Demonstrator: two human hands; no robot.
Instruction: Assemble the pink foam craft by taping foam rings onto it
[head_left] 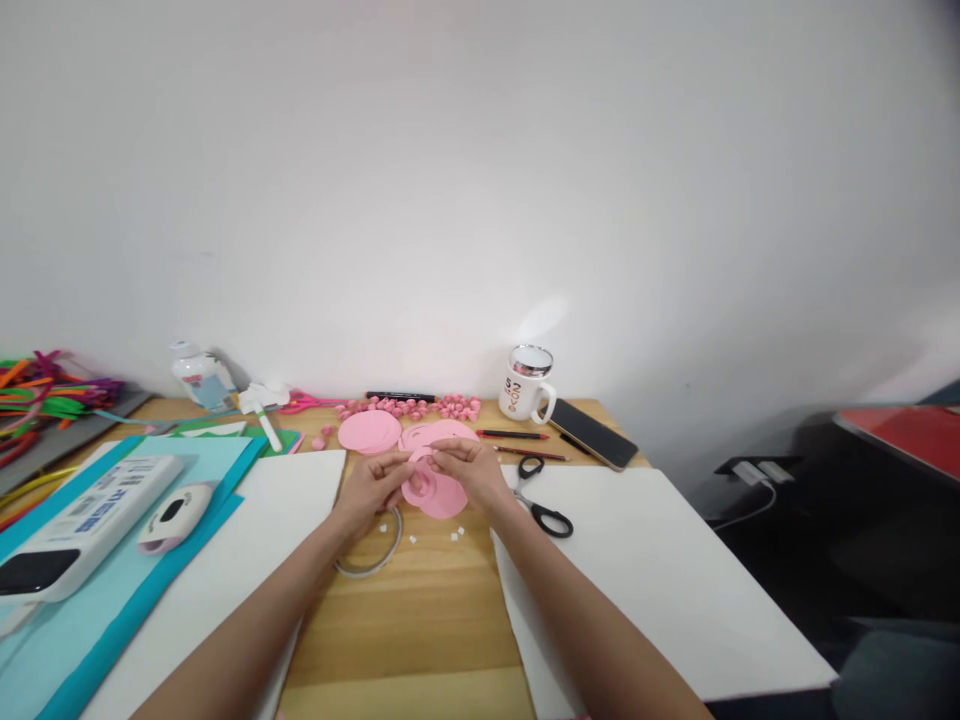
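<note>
Both my hands meet over the middle of the wooden table (420, 610). My left hand (373, 487) and my right hand (466, 468) pinch a pink paper spiral (439, 494), fingers closed on its curled edge. Flat pink paper discs (369, 432) lie just beyond, and a row of small pink paper rosebuds (420, 407) sits behind them. A tape ring (373, 560) lies under my left wrist, with small white tape bits beside it.
Black scissors (544, 503), pencils (512, 435), a phone (592, 432) and a white mug (526, 385) lie right of my hands. White sheets (660, 570) flank the centre. On the left are teal paper (150, 560), a white case (82, 520), a bottle (201, 378) and coloured pipe cleaners (37, 400).
</note>
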